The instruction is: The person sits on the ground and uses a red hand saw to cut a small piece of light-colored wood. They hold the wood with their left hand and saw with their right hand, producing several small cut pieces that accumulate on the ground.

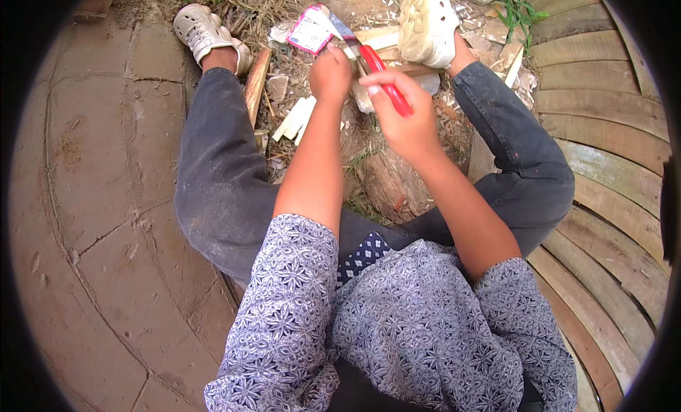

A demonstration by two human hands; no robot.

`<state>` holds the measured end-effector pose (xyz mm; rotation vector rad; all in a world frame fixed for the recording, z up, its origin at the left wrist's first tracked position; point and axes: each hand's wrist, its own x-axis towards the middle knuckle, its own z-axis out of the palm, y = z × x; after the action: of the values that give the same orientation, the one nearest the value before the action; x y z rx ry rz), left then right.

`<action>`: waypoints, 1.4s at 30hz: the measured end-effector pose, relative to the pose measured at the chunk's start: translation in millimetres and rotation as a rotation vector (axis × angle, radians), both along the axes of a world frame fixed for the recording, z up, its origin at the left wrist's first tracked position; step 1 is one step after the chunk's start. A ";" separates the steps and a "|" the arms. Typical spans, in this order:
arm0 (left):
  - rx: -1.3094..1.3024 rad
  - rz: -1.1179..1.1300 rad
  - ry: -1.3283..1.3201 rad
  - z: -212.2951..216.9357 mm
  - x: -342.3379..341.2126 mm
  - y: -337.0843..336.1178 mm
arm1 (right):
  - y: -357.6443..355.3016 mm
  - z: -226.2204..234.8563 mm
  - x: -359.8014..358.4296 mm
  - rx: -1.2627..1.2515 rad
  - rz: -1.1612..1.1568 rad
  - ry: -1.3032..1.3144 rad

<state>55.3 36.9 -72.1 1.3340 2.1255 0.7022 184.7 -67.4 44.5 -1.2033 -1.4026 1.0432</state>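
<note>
My right hand [410, 121] grips the red handle of a knife [383, 77], its index finger laid over the handle. The grey blade slants up and to the left, over the ground between my feet. Just left of the knife, my left hand [330, 74] is closed, its thumb toward the blade. Whatever its fingers hold is mostly hidden; a pale bit shows beside the thumb. A pink-and-white printed packet [311, 30] lies beyond this hand. Pale split wood sticks [295, 120] lie to the left of my left wrist.
My feet, in cream clogs [206, 30], stand either side of the work spot. A longer wood piece [257, 86] leans by my left shin. Stones [278, 88] and wood chips litter the ground. Cracked brown paving [106, 178] spreads left; curved-looking wooden slats [603, 107] line the right.
</note>
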 end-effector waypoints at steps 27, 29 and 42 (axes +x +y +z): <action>-0.053 0.009 -0.111 2.5 0.9 -4.5 | -29.4 -22.0 12.5 -0.008 0.012 0.039; -0.020 -0.020 -0.088 7.7 3.8 -11.9 | -31.9 -22.5 16.6 -0.021 0.011 0.029; -0.148 0.008 -0.412 -27.1 4.0 9.6 | -20.8 -3.3 27.8 0.037 0.030 0.011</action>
<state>59.3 46.4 -99.3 1.0025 1.8138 0.7350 212.4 -88.2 41.2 -1.1516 -1.4295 1.0387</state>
